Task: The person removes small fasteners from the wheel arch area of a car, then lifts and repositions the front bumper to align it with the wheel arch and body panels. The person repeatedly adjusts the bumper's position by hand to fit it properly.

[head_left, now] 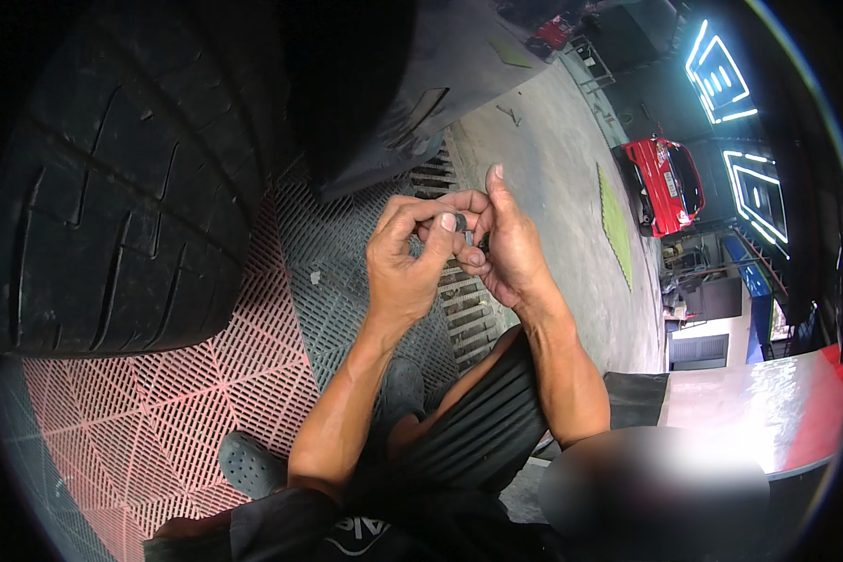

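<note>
My left hand (405, 251) pinches a small dark rounded piece (460, 222) between thumb and fingertips; its exact kind is too small to make out. Close against it, my right hand (508, 245) has its thumb raised and its other fingers curled inward. Something dark shows among those curled fingers, mostly hidden by them. The fingertips of both hands meet around the small piece, held above the floor in front of my bent knee.
A large black tyre (112, 187) fills the left side. Dark vehicle bodywork (384, 112) overhangs ahead of my hands. Below are red floor tiles (187, 384) and grey slatted tiles (328, 253), bordered by a drain grate (464, 314). A red car (660, 187) stands farther off at right.
</note>
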The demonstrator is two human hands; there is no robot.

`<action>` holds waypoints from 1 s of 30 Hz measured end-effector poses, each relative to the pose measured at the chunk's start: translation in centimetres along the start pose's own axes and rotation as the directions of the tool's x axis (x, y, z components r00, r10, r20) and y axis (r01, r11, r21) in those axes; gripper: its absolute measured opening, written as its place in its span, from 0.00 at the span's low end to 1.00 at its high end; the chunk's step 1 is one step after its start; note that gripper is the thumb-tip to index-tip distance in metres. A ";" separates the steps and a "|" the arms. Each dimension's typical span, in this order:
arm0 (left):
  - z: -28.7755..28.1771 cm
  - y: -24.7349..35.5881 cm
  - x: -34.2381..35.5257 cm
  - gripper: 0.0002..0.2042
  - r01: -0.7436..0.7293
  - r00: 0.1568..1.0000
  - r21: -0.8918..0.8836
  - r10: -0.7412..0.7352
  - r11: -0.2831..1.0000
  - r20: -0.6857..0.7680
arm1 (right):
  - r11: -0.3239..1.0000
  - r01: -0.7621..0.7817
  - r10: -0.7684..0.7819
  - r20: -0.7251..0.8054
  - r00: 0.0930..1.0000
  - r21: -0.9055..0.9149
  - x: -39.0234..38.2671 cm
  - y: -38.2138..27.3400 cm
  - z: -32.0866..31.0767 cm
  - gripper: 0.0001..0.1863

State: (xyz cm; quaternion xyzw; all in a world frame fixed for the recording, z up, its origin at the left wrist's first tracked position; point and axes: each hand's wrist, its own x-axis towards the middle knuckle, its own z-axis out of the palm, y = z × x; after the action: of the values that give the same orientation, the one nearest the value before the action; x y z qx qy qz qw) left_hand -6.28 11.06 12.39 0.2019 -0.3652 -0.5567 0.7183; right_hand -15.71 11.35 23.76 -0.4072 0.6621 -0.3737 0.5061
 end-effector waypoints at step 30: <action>-1.3 0.5 1.1 0.11 0.191 0.981 -0.470 -0.178 0.862 0.074 | 0.951 0.109 -0.155 0.141 0.978 0.289 -2.5 -0.6 -1.5 0.17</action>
State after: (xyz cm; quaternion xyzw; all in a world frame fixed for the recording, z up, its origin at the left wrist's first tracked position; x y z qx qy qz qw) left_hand -4.85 10.04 12.24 0.0459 -0.2065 -0.6981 0.6841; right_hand -16.73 13.53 25.55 -0.4042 0.5302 -0.4622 0.5846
